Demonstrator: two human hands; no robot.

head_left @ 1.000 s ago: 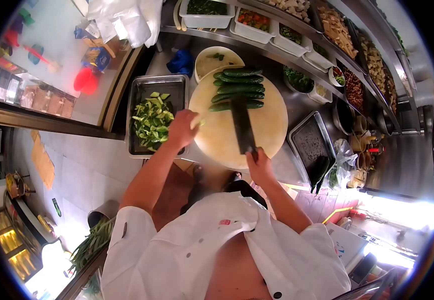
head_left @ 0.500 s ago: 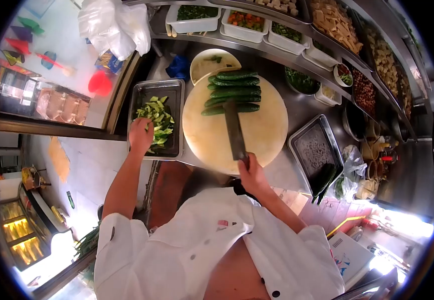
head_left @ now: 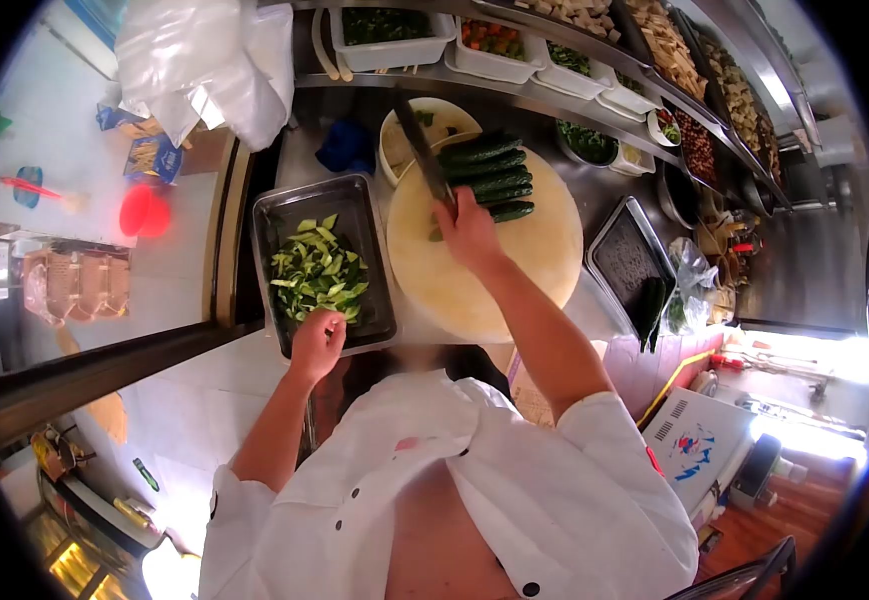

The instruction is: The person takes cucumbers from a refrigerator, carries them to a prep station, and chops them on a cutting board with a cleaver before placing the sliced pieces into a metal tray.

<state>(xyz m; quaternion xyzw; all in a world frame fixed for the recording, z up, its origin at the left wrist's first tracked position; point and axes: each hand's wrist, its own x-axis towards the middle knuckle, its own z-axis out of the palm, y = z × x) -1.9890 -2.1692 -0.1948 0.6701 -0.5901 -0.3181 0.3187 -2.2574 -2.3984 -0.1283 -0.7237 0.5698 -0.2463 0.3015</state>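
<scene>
My right hand [head_left: 469, 226] grips the handle of a cleaver [head_left: 422, 145]. Its dark blade points up and away to the left, over the left end of several green cucumbers [head_left: 492, 165] lying side by side. They rest on the round pale chopping board [head_left: 485, 275]. My left hand [head_left: 319, 343] hovers at the near edge of a dark metal tray [head_left: 370, 255], fingers curled together; anything inside them is hidden. Cut cucumber pieces [head_left: 317, 268] are heaped in that tray, just beyond the fingers.
Behind the board stands a white bowl [head_left: 392, 150] with scraps. A blue bag [head_left: 347, 147] lies left of it. At right is another metal tray [head_left: 615, 255] holding dark cucumbers [head_left: 650, 310]. White tubs [head_left: 400, 52] of chopped vegetables line the shelf above.
My right hand has swung the cleaver up and left, from the board's near side to the cucumbers' left end. My left hand has drawn back from the cut pieces to the tray's near edge.
</scene>
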